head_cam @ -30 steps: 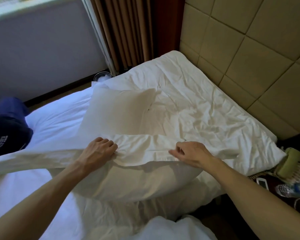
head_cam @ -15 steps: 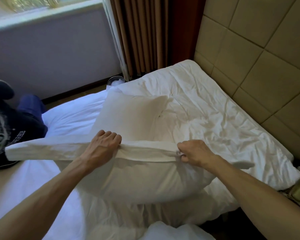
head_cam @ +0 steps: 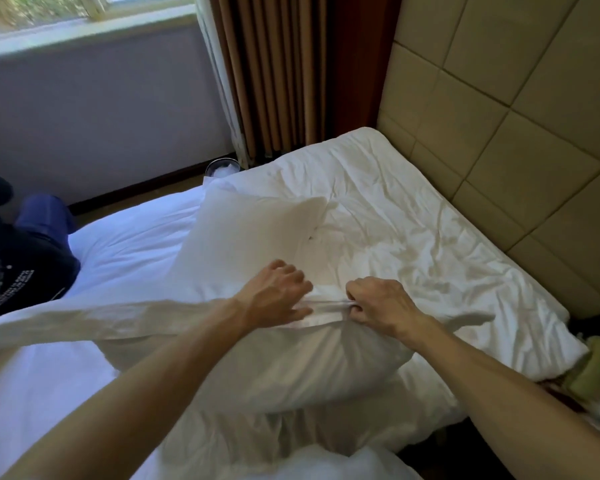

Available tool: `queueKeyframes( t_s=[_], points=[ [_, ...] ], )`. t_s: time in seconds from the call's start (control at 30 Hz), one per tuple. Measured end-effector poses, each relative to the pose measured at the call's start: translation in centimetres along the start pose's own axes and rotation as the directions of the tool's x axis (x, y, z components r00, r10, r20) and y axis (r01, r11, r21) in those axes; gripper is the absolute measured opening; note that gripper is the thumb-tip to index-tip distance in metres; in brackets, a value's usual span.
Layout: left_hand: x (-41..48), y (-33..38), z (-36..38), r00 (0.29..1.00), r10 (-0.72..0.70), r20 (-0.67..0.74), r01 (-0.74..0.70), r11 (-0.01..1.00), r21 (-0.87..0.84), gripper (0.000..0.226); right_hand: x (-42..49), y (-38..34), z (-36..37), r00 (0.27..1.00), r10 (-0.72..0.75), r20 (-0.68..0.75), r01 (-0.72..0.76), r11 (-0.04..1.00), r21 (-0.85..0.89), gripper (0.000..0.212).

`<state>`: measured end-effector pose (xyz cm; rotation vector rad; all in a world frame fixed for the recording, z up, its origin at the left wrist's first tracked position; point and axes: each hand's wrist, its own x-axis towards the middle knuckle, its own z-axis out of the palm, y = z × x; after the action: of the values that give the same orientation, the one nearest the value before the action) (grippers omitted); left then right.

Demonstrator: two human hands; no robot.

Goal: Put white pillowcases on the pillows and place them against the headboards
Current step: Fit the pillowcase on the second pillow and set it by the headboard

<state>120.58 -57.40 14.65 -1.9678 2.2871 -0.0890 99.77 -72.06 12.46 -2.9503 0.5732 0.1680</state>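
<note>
A white pillow (head_cam: 291,368) lies across the near part of the bed, inside a white pillowcase (head_cam: 243,237) whose far end stands up behind my hands. My left hand (head_cam: 274,296) presses on the bunched open edge of the pillowcase, fingers curled over the cloth. My right hand (head_cam: 381,304) is closed on the same folded edge, right beside the left. A long flap of the case (head_cam: 84,323) stretches out to the left. The padded beige headboard (head_cam: 520,140) runs along the right side of the bed.
The bed carries a rumpled white sheet (head_cam: 413,223). Another person in dark clothes (head_cam: 18,265) is at the left edge. Brown curtains (head_cam: 274,74) and a window sit behind the bed. A small bin (head_cam: 222,167) stands on the floor. A nightstand with a green object (head_cam: 596,372) is at the right.
My hands have come closer together along the pillowcase edge, gathering the cloth between them. The view has shifted, so the bed sits lower and further right in the frame.
</note>
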Motion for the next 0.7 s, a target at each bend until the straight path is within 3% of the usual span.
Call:
queueKeyframes(
  t_s=[0.13, 0.2, 0.3, 0.4, 0.5, 0.7],
  points=[
    [4.8, 3.9, 0.8, 0.991, 0.060, 0.123, -0.069, 0.996, 0.064, 0.009, -1.4, 0.2, 0.8, 0.998, 0.042, -0.050, -0.040, 0.998, 0.045, 0.011],
    [5.6, 4.5, 1.3, 0.981, 0.081, 0.177, -0.099, 0.990, 0.096, 0.010, -2.4, 1.1, 1.1, 0.994, 0.094, -0.050, -0.090, 0.992, 0.088, 0.022],
    [5.9, 4.3, 1.9, 0.983, 0.107, 0.148, -0.119, 0.990, 0.074, 0.010, -4.6, 4.5, 1.8, 0.965, 0.255, 0.057, -0.261, 0.956, 0.134, 0.040],
    [6.1, 3.6, 2.1, 0.987, 0.117, 0.110, -0.124, 0.991, 0.055, 0.008, -8.0, 8.5, 2.7, 0.914, 0.378, 0.145, -0.397, 0.908, 0.135, 0.036],
    [6.4, 3.4, 1.9, 0.987, 0.109, 0.115, -0.114, 0.993, 0.040, 0.008, -10.6, 10.8, 3.0, 0.899, 0.395, 0.190, -0.426, 0.889, 0.168, 0.030],
    [6.6, 3.1, 1.8, 0.991, 0.067, 0.112, -0.072, 0.997, 0.040, 0.004, -10.6, 12.1, 1.9, 0.871, 0.475, 0.128, -0.491, 0.827, 0.275, 0.009]
  ],
)
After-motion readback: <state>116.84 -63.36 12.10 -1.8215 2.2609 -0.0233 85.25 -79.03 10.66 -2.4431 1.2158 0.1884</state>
